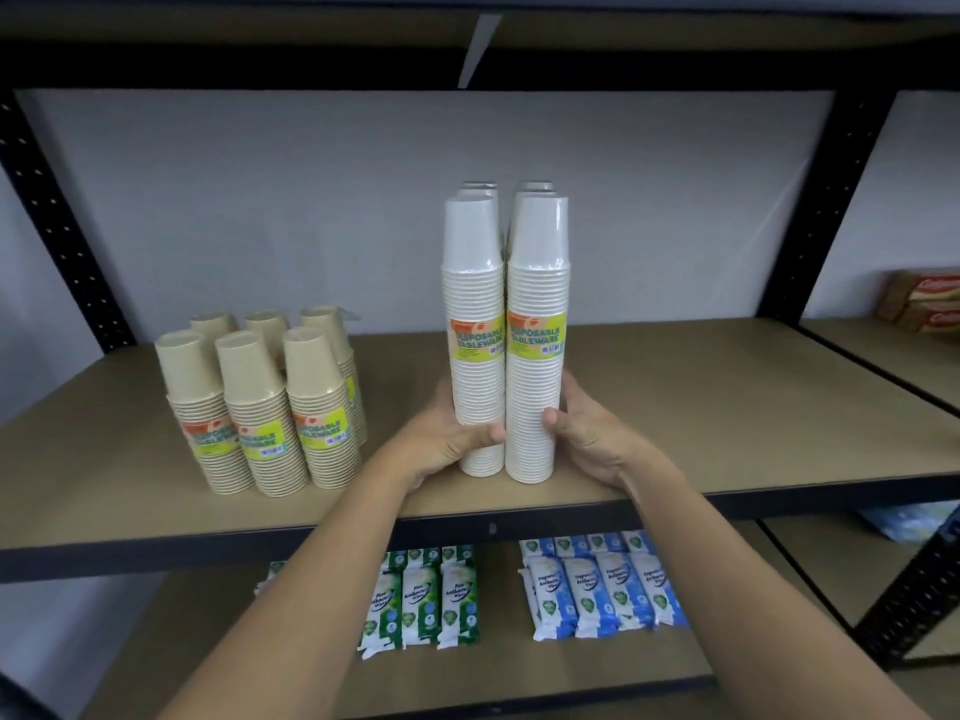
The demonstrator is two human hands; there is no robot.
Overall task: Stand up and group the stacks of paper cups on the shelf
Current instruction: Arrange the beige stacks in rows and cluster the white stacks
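Note:
Several tall white paper cup stacks point(506, 304) stand upright in two close rows in the middle of the wooden shelf point(727, 407), each with a yellow-green label. My left hand point(447, 439) grips the base of the front left stack, thumb across its front. My right hand point(587, 433) grips the base of the front right stack the same way. The stacks behind are mostly hidden. Several shorter brown paper cup stacks point(260, 402) stand grouped upright at the shelf's left.
Black metal uprights point(821, 210) frame the shelf. Below, green wipe packs point(421, 600) and blue wipe packs point(597, 584) lie on the lower shelf. Red-and-brown boxes point(924, 298) sit on the neighbouring shelf at far right.

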